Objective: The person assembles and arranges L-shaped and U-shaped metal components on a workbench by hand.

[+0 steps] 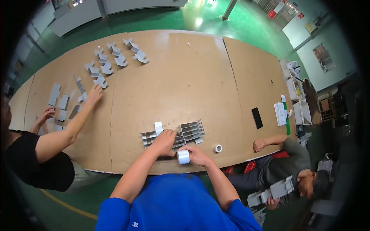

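Just beyond the table's near edge in front of me lies a row of grey metal brackets (192, 131), set side by side with open slots between them. My left hand (164, 142) rests over their middle, its fingers curled down onto them; the fingertips are partly hidden. A roll of white tape (183, 157) is in my right hand (197, 155), at the brackets' near side and close to the left fingers. A white tab-like piece (158, 128) stands up at the brackets' far left. A smaller white roll (218, 148) sits to the right of my right hand.
A co-worker at left reaches over several bent grey parts (101, 57) and flat plates (54, 94). On the right, another person holds a grey metal part (281, 188), one fist on the table (165, 88). A black phone (256, 118), papers (280, 114) and white bins (302, 112) lie right.
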Tool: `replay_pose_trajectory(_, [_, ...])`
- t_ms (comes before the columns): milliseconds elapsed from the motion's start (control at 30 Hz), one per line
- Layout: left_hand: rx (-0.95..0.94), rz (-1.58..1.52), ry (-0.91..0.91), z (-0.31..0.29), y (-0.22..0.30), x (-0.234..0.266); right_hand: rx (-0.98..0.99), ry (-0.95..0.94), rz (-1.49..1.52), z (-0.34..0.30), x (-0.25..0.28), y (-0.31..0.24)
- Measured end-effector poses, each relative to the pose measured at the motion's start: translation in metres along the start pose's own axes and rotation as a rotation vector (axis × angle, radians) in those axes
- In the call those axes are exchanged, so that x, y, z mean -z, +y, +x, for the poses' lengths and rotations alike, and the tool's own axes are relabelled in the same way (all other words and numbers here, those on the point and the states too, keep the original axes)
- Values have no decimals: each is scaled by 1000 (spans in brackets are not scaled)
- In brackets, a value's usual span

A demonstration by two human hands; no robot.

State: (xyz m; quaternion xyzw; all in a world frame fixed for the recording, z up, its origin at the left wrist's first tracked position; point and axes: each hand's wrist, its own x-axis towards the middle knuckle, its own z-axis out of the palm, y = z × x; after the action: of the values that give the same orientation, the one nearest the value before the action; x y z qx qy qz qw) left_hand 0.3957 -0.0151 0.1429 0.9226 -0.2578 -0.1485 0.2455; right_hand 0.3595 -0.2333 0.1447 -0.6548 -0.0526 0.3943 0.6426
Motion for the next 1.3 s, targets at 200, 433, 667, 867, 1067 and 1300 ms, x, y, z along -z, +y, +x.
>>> replay_pose_trajectory(200, [-63, -53, 172, -17, 5, -12, 88, 145, -406, 15, 7, 1])
replay_pose_trajectory(433, [10, 39, 162, -20, 3, -19, 281, 299, -759, 50, 26, -56])
replay_pose_trajectory(667, [-7, -240, 47, -9, -11, 24, 548, 282, -986, 104, 52, -122])
replay_pose_trajectory(867, [-6, -381, -45, -18, 3, 91, 515, -17, -1236, 154, 77, -173])
replay_pose_trajectory(1067, [-110, -464, 56, -18, 19, 154, 541, -309, -1190, 188, 102, -196])
replay_pose_trajectory(1300, [-68, -542, 94, -16, 25, 197, 20, -456, -489, 167, 121, -146])
